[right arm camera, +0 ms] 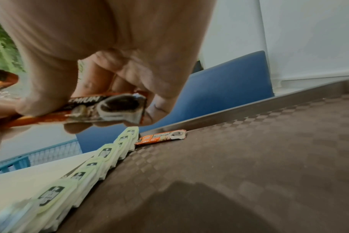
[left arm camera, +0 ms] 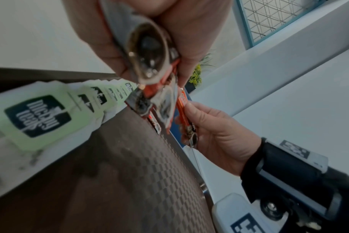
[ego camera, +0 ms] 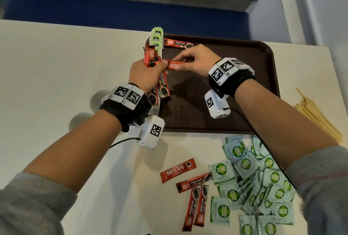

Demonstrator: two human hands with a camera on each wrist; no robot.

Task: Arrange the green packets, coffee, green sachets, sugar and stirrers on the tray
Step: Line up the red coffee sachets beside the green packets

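Brown tray (ego camera: pixel 263 69): green packets (ego camera: pixel 156 38), one coffee stick (ego camera: pixel 178 43).

Person is wearing grey knit sleeves (ego camera: pixel 28 204) pushed up both forearms and black fabric wrist straps (ego camera: pixel 128 111). White square blocks with black-and-white fiducial markers (ego camera: pixel 225 70) are sitting on each strap. White boxy camera modules (ego camera: pixel 216 105) are hanging below the wrists, thin black cables (ego camera: pixel 122 141) trailing.

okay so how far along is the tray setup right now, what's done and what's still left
Done: the green packets stand in a row along the tray's left edge, and one coffee stick lies beside them.
In hand: the left hand grips a bundle of coffee sticks while the right hand pinches one stick from it.
Left: loose coffee sticks, green sachets and stirrers lie on the table.
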